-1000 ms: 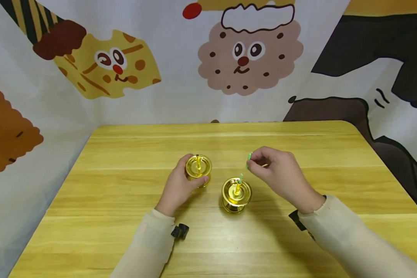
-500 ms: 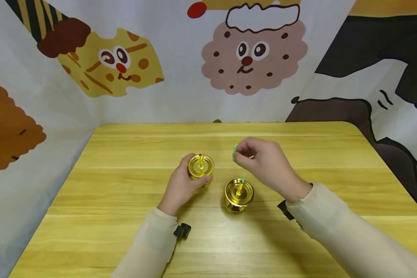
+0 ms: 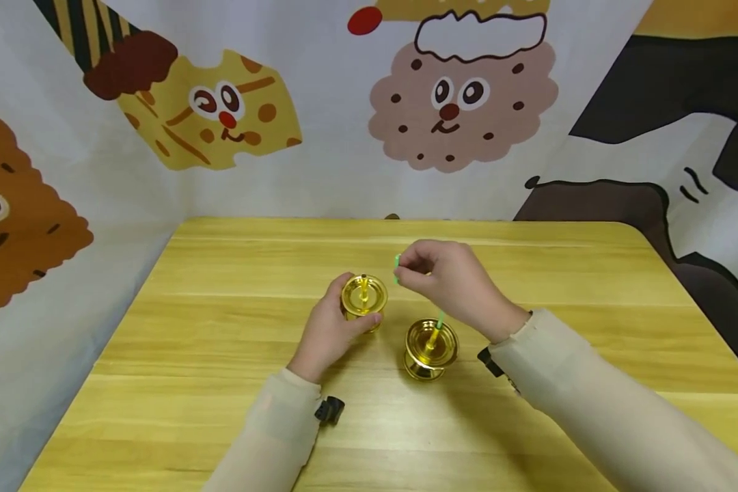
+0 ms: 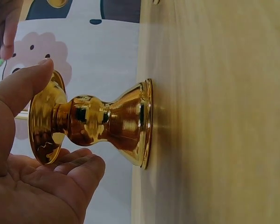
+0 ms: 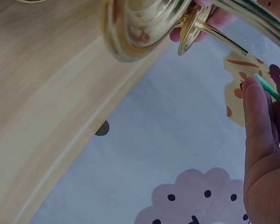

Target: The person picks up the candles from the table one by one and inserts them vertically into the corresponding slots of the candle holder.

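A gold candlestick (image 3: 375, 301) with a dish top and thin upright tube stands on the table, its base down in the left wrist view. My left hand (image 3: 324, 336) holds it at the dish, thumb on one side and fingers on the other. Between thumb and fingertips, my right hand (image 3: 458, 287) pinches a short green stick (image 3: 396, 268), upright, behind and right of that candlestick's tube and apart from it. Closer to me stands a second gold candlestick (image 3: 419, 346), with another green stick (image 3: 440, 319) in its tube, partly hidden by my right hand.
Both candlesticks rest on a wood-grain table (image 3: 221, 403). A white cloth (image 3: 332, 178) printed with cartoon food hangs behind the table's back edge. The second candlestick stands below my right wrist. Black wrist straps (image 3: 329, 410) show at both cuffs.
My right hand has moved left with the green stick, from beyond the second candlestick toward the held one. My left hand keeps its hold; the whole view has shifted slightly.
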Demonstrator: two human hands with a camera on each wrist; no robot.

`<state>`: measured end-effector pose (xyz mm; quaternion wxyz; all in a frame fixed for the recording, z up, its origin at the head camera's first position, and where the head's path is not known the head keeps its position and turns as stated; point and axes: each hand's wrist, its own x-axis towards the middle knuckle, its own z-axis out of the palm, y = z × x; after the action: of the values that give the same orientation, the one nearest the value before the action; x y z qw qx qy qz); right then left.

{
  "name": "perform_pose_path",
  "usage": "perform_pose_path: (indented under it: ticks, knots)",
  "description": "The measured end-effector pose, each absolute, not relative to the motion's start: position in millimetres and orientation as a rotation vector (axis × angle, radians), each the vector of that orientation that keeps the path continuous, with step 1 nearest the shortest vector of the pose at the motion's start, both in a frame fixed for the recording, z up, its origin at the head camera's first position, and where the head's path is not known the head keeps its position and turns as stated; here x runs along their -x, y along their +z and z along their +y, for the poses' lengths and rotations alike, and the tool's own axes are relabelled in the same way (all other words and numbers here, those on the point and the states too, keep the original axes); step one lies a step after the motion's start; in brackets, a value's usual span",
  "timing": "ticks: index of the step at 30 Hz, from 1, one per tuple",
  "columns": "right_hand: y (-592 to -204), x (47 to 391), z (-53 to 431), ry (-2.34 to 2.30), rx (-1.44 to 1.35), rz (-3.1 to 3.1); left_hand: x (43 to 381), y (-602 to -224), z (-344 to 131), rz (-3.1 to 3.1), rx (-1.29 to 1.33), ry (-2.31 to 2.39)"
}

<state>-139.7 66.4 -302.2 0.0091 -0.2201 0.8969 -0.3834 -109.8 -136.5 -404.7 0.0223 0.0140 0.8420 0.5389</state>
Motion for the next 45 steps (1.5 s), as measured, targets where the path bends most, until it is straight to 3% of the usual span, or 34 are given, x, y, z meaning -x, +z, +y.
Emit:
perform_pose_path:
  ticks: [30, 45]
  knots:
    - [-310, 165, 43, -1.254, 1.0, 2.68, 112, -405, -132, 2.61, -0.101, 1.688]
    - [-318, 173, 36, -1.193, 0.97, 2.653, 111, -407, -137, 2.608, -0.071, 1.687]
